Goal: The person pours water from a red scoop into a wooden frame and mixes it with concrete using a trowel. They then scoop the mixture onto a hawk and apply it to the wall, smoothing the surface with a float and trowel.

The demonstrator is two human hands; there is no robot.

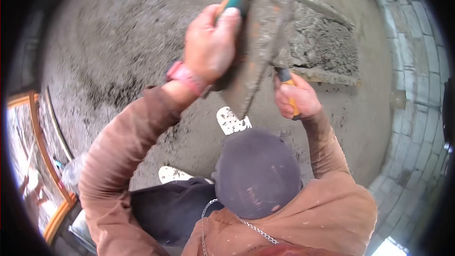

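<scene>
My left hand (208, 42) is raised and closed around a green and orange handle (233, 1) of a long flat trowel (258, 42) smeared with grey mortar. My right hand (291, 97) grips an orange handle with a black collar (286, 78) just below a board loaded with a heap of wet mortar (324, 45). The trowel blade slants down between both hands, its lower tip near my right hand. Both sleeves are brown. A pink band (186, 77) sits on my left wrist.
Rough grey cement floor (118, 42) spreads below. My white shoes (232, 121) stand on it. A pale block wall (417, 90) curves along the right. An orange wooden frame (40, 142) and a plastic bottle (72, 170) lie at the left.
</scene>
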